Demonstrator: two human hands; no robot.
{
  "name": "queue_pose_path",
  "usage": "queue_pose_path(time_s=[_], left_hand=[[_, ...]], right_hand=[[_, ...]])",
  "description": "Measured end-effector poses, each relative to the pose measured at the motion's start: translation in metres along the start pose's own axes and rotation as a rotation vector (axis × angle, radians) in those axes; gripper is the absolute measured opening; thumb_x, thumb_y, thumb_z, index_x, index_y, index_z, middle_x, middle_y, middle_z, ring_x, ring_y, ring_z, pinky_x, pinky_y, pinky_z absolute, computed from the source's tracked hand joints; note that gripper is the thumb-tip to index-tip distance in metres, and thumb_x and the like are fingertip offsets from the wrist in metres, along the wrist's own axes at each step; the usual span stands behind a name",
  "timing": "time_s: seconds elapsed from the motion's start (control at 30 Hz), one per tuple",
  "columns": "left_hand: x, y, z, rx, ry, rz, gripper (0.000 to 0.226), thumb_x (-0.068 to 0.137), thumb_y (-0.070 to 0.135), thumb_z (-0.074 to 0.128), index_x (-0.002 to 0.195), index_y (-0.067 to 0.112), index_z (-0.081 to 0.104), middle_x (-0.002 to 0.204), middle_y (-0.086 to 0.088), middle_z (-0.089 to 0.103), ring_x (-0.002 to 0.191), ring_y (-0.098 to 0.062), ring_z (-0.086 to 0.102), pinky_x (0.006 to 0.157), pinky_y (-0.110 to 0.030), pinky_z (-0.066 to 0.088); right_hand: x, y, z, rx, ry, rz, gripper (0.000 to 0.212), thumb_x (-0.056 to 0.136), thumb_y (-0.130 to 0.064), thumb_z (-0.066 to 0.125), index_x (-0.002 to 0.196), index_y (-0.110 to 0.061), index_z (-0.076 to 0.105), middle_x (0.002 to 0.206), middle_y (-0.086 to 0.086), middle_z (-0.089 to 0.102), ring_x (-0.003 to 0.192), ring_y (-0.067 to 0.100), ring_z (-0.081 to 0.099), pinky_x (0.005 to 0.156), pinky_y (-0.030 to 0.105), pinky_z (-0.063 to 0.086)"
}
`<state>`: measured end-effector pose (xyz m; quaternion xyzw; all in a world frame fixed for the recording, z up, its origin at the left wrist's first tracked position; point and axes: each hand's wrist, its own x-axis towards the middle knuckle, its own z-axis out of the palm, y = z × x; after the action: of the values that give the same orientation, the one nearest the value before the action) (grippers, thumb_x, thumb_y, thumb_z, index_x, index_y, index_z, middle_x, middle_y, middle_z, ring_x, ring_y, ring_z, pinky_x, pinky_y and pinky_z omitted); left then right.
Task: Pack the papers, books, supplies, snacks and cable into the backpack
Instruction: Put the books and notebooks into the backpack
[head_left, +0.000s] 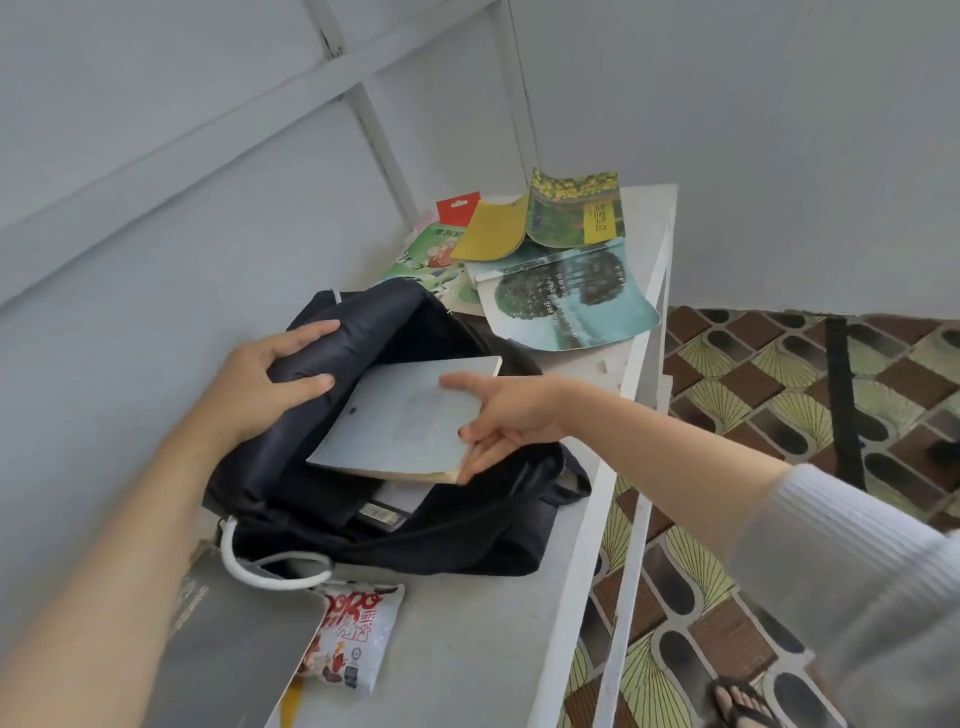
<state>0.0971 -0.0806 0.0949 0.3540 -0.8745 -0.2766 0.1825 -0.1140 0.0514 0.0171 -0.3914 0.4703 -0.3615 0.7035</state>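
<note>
A dark navy backpack (467, 535) lies open on a white table (483, 649). My left hand (265, 384) grips the backpack's upper flap and holds the mouth open. My right hand (498, 415) holds a pale grey-blue book (400, 415) by its right edge, the book lying tilted across the backpack's opening. A white cable (249, 569) loops out beside the backpack's lower left. A white and red snack packet (348, 644) lies near the table's front. Several books lie at the far end, among them a teal one with trees (566, 296) and a yellow-green one (571, 213).
A grey board or folder (223, 644) lies under my left forearm at the front left. A grey wall runs along the table's left side. To the right, the table edge drops to a patterned tiled floor (769, 395), where a foot in a sandal (743, 701) stands.
</note>
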Motion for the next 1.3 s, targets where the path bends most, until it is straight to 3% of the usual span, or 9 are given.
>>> queue_pose_path(time_s=[0.13,0.27,0.37,0.47,0.53,0.63,0.73,0.87,1.3], left_hand=[[0.000,0.001,-0.005,0.004,0.019,-0.002,0.064,0.080,0.005,0.069,0.101,0.064,0.056,0.115,0.032,0.053,0.100,0.027,0.045,0.093,-0.004,0.033],[0.000,0.004,-0.007,0.040,0.023,0.010,0.057,0.081,0.005,0.069,0.113,0.050,0.055,0.118,0.031,0.052,0.103,0.028,0.043,0.088,0.005,0.030],[0.001,0.007,-0.007,0.050,0.020,0.009,0.056,0.081,0.003,0.068,0.116,0.045,0.055,0.111,0.040,0.052,0.101,0.029,0.043,0.086,0.007,0.030],[-0.001,0.009,-0.007,0.060,0.019,-0.014,0.056,0.081,0.004,0.068,0.114,0.047,0.055,0.095,0.051,0.051,0.097,0.029,0.045,0.081,0.008,0.031],[-0.001,0.009,-0.007,0.057,0.022,-0.026,0.055,0.081,0.005,0.068,0.114,0.047,0.055,0.094,0.050,0.053,0.095,0.029,0.047,0.079,0.008,0.032],[-0.002,0.009,-0.006,0.045,0.026,-0.031,0.054,0.082,0.005,0.068,0.117,0.044,0.055,0.102,0.044,0.054,0.097,0.029,0.046,0.080,0.007,0.032],[-0.002,0.007,-0.006,0.028,0.022,-0.039,0.054,0.082,0.004,0.067,0.120,0.042,0.055,0.112,0.036,0.053,0.100,0.028,0.045,0.084,0.006,0.033],[-0.002,0.006,-0.007,0.009,0.006,-0.054,0.055,0.082,0.004,0.067,0.118,0.044,0.056,0.103,0.049,0.052,0.104,0.024,0.047,0.084,0.004,0.034],[-0.001,0.004,-0.008,-0.019,0.006,-0.047,0.056,0.081,0.003,0.067,0.122,0.040,0.055,0.122,0.030,0.052,0.115,0.016,0.045,0.092,-0.001,0.035]], right_hand=[[0.031,-0.005,0.007,0.155,0.181,-0.034,0.060,0.095,0.009,0.041,0.145,-0.020,0.029,0.114,0.016,0.049,0.067,0.026,0.069,0.064,0.025,0.059],[0.060,-0.006,0.013,0.345,0.353,-0.088,0.054,0.093,0.014,0.038,0.140,-0.012,0.035,0.108,0.016,0.049,0.097,0.045,0.063,0.063,0.029,0.058],[0.068,-0.010,0.026,0.329,0.388,-0.094,0.052,0.094,0.007,0.042,0.141,-0.013,0.034,0.111,0.015,0.053,0.088,0.040,0.067,0.068,0.032,0.058],[0.064,-0.003,0.030,-0.384,0.586,-0.155,0.036,0.093,-0.011,0.050,0.129,-0.008,0.046,0.114,0.019,0.057,0.084,0.035,0.067,0.072,0.039,0.058],[0.054,0.009,0.033,-0.885,0.696,-0.302,0.034,0.094,-0.017,0.047,0.125,-0.003,0.047,0.111,0.019,0.058,0.100,0.036,0.059,0.081,0.042,0.051],[0.039,0.034,0.040,-1.214,0.541,-0.399,0.053,0.100,-0.035,0.036,0.145,-0.008,0.026,0.152,0.018,0.024,0.140,0.033,0.022,0.114,0.046,0.022],[0.039,0.050,0.037,-1.404,0.372,-0.279,0.064,0.099,-0.051,0.015,0.151,-0.016,0.003,0.159,0.007,-0.003,0.146,0.021,-0.008,0.116,0.048,-0.008],[0.060,0.046,0.031,-1.487,0.346,-0.225,0.066,0.097,-0.056,0.009,0.151,-0.019,0.000,0.159,0.007,-0.005,0.145,0.021,-0.011,0.115,0.047,-0.013],[0.118,0.014,0.040,-1.561,0.328,-0.092,0.062,0.096,-0.056,0.005,0.151,-0.027,0.000,0.159,0.000,-0.005,0.145,0.024,-0.013,0.112,0.050,-0.017]])
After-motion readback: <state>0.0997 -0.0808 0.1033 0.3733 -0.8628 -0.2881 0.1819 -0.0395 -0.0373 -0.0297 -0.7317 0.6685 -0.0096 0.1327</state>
